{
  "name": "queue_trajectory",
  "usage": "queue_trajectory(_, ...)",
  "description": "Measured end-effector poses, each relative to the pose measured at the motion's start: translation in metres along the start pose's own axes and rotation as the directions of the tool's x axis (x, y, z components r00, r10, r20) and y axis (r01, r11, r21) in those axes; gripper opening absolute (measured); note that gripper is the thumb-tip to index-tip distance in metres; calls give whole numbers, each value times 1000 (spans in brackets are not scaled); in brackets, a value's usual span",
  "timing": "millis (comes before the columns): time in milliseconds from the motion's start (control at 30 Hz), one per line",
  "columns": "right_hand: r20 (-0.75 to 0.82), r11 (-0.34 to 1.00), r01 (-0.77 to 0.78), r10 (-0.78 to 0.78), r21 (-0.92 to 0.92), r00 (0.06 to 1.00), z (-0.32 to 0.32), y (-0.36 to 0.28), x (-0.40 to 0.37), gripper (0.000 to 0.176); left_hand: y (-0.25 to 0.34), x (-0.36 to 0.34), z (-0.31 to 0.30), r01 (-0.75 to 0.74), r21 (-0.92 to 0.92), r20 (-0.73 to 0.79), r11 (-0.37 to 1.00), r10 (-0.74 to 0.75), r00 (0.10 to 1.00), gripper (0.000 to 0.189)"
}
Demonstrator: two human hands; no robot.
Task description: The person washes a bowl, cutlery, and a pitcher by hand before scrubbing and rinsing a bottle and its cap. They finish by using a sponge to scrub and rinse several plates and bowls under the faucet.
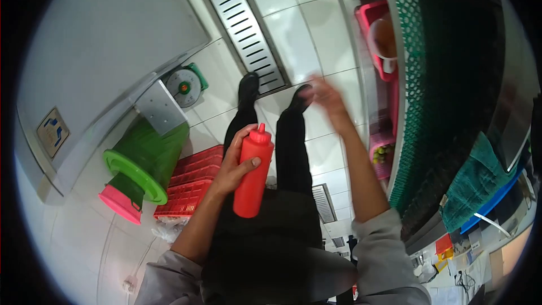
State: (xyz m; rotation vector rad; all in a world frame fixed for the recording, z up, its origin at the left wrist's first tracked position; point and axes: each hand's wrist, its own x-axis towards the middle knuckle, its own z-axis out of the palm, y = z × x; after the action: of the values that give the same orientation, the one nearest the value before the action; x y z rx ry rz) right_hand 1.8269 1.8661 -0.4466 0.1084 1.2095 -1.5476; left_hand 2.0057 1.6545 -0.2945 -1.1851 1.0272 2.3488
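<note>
My left hand (236, 165) is wrapped round a red squeeze bottle (253, 183), thumb across its front. The bottle is held slightly tilted in front of my dark apron (265, 231), with its red nozzle cap at the upper end. To the right, away from the bottle, my right hand (324, 99) is raised over the floor. It is blurred by motion, but its fingers look apart and I see nothing in them.
A metal rack with a green mesh mat (411, 79) and pink trays (374, 14) stands on the right. At left are a white cabinet (124, 28), a dial scale (183, 87), a green bin (144, 164) and red crates (192, 183). A slotted drain (240, 22) crosses the tiled floor.
</note>
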Motion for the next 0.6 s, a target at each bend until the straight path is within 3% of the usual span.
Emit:
queue_trajectory(67, 278, 965, -256, 230, 59, 932, 75, -39, -27, 35, 1, 4, -3, 95, 155, 69, 983, -107, 992, 74)
queue_trajectory(133, 299, 995, -95, 91, -2, 950, 96, -31, -42, 36, -5, 8, -11, 96, 180, 86, 979, -113, 990, 78)
queue_trajectory(167, 288, 995, -98, 98, -14, 953, 92, -31, -45, 36, 0, 8, -12, 137, 212, 130, 967, -167, 977, 81)
queue_trajectory(233, 386, 965, -264, 238, 13, 891, 90, -29, -49, 32, 4, 7, -21, 236, 285, 208, 929, -301, 931, 86)
queue_trajectory(267, 389, 963, -268, 241, 14, 889, 92, -25, -50, 32, 2, 10, -26, 240, 283, 203, 929, -302, 931, 86)
queue_trajectory(333, 355, 977, -133, 184, -164, 917, 99, -18, -51, 23, 2, 16, -34, 193, 499, 285, 845, -370, 884, 89)
queue_trajectory(367, 364, 977, -144, 193, -159, 911, 102, -14, -51, 23, 2, 17, -37, 206, 493, 272, 845, -375, 886, 89)
queue_trajectory(433, 250, 806, -376, 522, -456, 815, 109, -18, -48, 25, 23, 24, -18, 109, 779, 201, 618, -411, 889, 94)
queue_trajectory(467, 257, 805, -375, 525, -459, 811, 108, -12, -45, 25, 24, 29, -12, 114, 776, 194, 620, -408, 892, 94)
queue_trajectory(533, 57, 535, -654, 795, -535, 604, 105, -3, -38, 34, 26, 38, 1, -71, 955, 195, 290, -426, 884, 103)
queue_trajectory(600, 12, 478, -679, 822, -558, 569, 98, -2, -43, 35, 16, 48, 1, -86, 959, 199, 269, -428, 881, 106)
